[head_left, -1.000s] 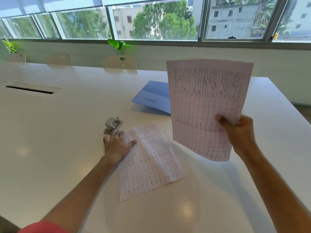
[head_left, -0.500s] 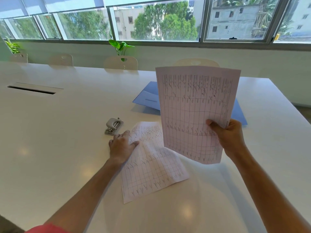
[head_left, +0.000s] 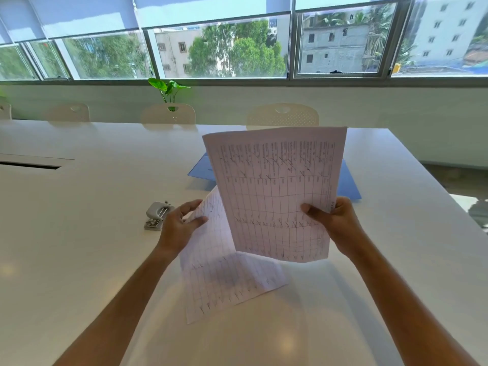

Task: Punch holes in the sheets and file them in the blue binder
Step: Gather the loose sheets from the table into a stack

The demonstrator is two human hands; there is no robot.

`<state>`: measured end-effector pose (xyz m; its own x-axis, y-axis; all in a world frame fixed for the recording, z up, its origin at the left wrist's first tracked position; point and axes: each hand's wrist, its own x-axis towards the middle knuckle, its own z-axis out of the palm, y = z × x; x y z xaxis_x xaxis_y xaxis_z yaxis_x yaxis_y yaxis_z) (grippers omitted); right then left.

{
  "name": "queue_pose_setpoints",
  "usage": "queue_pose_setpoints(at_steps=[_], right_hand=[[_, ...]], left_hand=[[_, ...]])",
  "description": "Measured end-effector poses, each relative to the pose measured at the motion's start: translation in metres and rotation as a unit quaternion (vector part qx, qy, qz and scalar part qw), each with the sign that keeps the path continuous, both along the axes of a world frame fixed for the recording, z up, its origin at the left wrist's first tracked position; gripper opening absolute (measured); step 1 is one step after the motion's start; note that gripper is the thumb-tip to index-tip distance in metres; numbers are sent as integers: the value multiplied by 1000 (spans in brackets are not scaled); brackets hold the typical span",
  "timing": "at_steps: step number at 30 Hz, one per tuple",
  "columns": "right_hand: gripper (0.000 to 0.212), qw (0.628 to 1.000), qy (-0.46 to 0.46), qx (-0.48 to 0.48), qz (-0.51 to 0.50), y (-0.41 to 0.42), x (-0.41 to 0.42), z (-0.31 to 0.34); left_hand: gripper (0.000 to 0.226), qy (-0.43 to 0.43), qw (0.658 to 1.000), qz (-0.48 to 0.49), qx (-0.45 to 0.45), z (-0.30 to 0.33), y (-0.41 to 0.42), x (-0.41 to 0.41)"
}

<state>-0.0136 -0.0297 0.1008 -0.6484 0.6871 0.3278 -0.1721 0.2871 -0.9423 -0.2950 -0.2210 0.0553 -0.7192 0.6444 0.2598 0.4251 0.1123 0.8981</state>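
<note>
My right hand (head_left: 336, 221) grips a printed grid sheet (head_left: 277, 191) by its right edge and holds it upright above the white table (head_left: 79, 233). A second grid sheet (head_left: 224, 281) has its far end lifted off the table, pinched at the left edge by my left hand (head_left: 179, 224); its near end still lies on the table. The upright sheet overlaps the lifted one. The blue binder (head_left: 347, 184) lies flat behind the sheets, mostly hidden by them. A grey hole punch (head_left: 156, 215) sits on the table just left of my left hand.
Several white chairs (head_left: 282, 116) stand along the far side of the table, below a row of windows. A green plant (head_left: 169, 91) rises behind one chair. A dark cable slot (head_left: 29, 165) is set in the table at the left. The table's right edge (head_left: 433, 180) runs close by.
My left hand went from pressing the lower sheet flat to pinching its edge and lifting it. My right hand brought the upright sheet down and leftward, over the lower one.
</note>
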Motion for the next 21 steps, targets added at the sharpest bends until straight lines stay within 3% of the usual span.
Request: queue_pose_setpoints(at_steps=[9, 15, 18, 21], right_hand=[[21, 990, 25, -90, 104, 11, 14, -3], [16, 990, 59, -107, 77, 13, 19, 0], [22, 993, 68, -92, 31, 13, 20, 1], [34, 992, 94, -88, 2, 13, 22, 3]], left_hand=[[46, -50, 968, -195, 148, 57, 21, 28], [50, -103, 940, -268, 185, 83, 33, 48], [80, -126, 938, -263, 187, 85, 38, 59], [115, -247, 921, -244, 179, 83, 40, 67]])
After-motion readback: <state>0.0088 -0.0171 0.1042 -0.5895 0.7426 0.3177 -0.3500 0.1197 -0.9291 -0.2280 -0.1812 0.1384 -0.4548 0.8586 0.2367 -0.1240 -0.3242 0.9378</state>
